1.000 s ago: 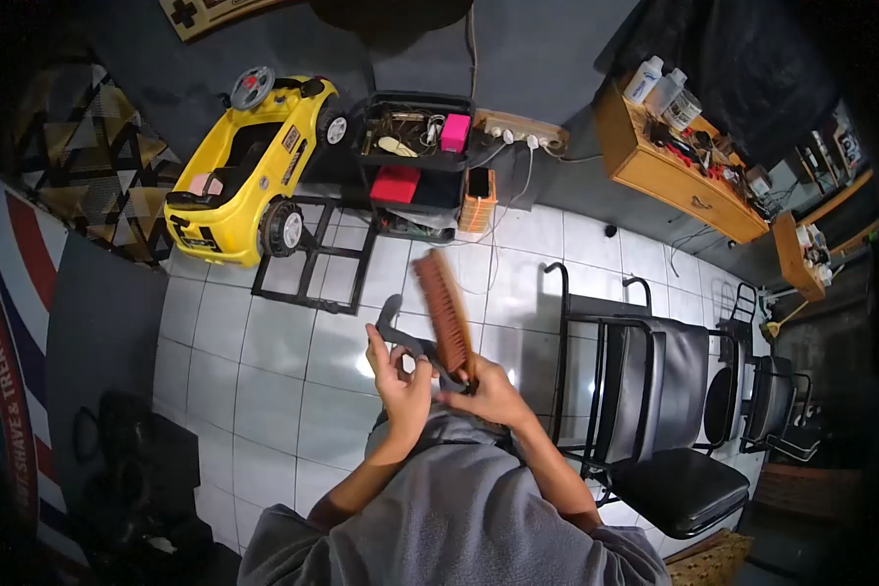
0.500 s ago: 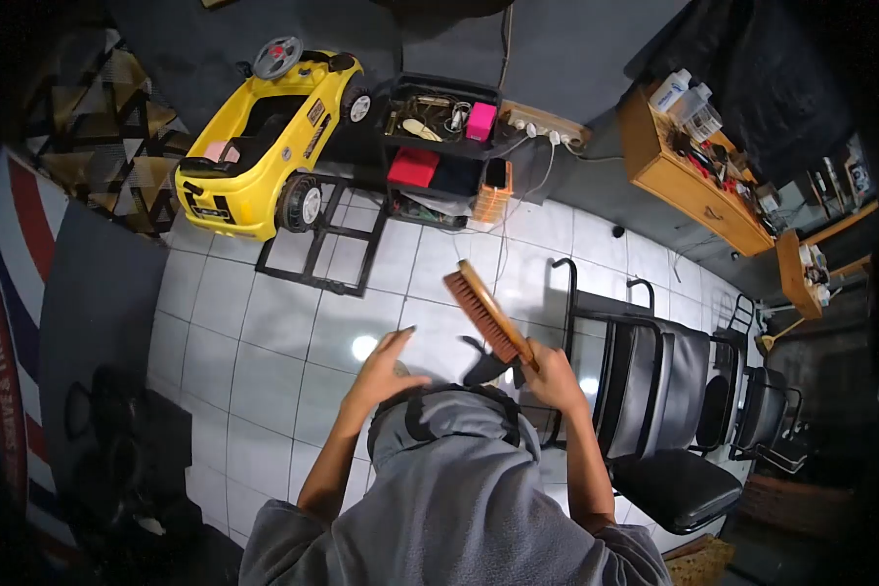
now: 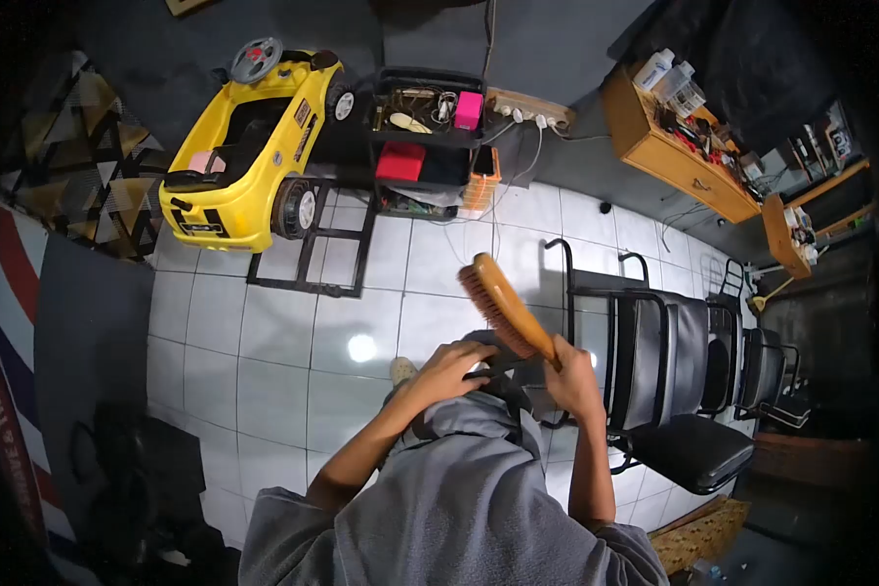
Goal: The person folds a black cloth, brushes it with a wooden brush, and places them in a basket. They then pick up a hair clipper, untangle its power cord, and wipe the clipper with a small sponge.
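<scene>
My right hand (image 3: 574, 381) is wrapped round the handle of a wooden brush (image 3: 506, 303). Its reddish-brown bristles face left and its head points up and away from me. To the left, my left hand (image 3: 444, 373) has its fingers curled at a dark object (image 3: 498, 363) in front of my waist. Fingers and clothing partly cover that object, and I cannot tell what it is. A cream-coloured shoe tip (image 3: 402, 369) shows on the floor beside my left hand.
A yellow toy car (image 3: 281, 190) stands beyond a black metal frame (image 3: 308, 290) on the white tiled floor (image 3: 273, 332). Black shelves (image 3: 373, 156) hold small items by the wall. Black chairs (image 3: 679, 361) line the right, below a wooden drawer unit (image 3: 689, 186).
My left hand has moved right and inward, from open in the air to closing at the dark object. The brush has shifted slightly right and turned, showing more of its wooden back.
</scene>
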### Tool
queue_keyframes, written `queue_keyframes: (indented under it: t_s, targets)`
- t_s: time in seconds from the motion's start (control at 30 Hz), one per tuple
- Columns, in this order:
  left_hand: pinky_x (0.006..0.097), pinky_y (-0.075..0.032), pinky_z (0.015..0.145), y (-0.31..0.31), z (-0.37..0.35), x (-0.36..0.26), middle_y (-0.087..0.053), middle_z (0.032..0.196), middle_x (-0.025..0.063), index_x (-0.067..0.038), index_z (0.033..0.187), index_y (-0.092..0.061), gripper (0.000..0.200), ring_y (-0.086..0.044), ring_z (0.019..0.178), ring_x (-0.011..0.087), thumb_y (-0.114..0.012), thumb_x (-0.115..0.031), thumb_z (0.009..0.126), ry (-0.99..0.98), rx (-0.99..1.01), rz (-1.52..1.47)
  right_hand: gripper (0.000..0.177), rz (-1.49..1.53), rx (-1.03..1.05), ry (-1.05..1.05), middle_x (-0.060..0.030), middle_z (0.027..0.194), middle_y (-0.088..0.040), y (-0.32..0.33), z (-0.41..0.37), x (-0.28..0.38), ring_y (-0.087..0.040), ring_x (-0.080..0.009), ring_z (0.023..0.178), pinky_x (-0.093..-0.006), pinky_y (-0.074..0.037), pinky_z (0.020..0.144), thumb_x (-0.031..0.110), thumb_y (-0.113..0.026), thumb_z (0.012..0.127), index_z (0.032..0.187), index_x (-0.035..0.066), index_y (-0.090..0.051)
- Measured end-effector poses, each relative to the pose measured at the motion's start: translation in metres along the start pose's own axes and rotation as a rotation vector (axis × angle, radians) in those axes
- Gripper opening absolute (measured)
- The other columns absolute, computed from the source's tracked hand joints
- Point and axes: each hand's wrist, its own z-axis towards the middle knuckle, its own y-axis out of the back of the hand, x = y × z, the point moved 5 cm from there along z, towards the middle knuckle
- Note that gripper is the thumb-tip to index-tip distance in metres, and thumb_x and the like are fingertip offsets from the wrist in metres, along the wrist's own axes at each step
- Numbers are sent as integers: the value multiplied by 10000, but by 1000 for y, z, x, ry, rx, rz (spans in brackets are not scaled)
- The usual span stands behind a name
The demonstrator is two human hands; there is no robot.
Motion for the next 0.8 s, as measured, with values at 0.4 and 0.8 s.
queue_keyframes:
  t_s: [0.4,0.8]
  targets:
    - [354,-519,652,49,-30,27,-599,880,101,-33,970,-633,144,-640,751,311,-679,-99,851,95,-104,212,161,-447,-17,-104,-236,756,-629,-27,10,-46,-620,-452,731,-537,-466,617,23,-543,806,957,69,-513]
    - [367,-498,766,159,20,-77,-621,925,109,-9,967,-708,276,-599,866,283,-631,115,732,-83,-642,522,319,9,-657,348,-205,1087,-677,41,40,5,-672,-342,1004,-413,-555,837,-103,-627,746,1057,-29,-618]
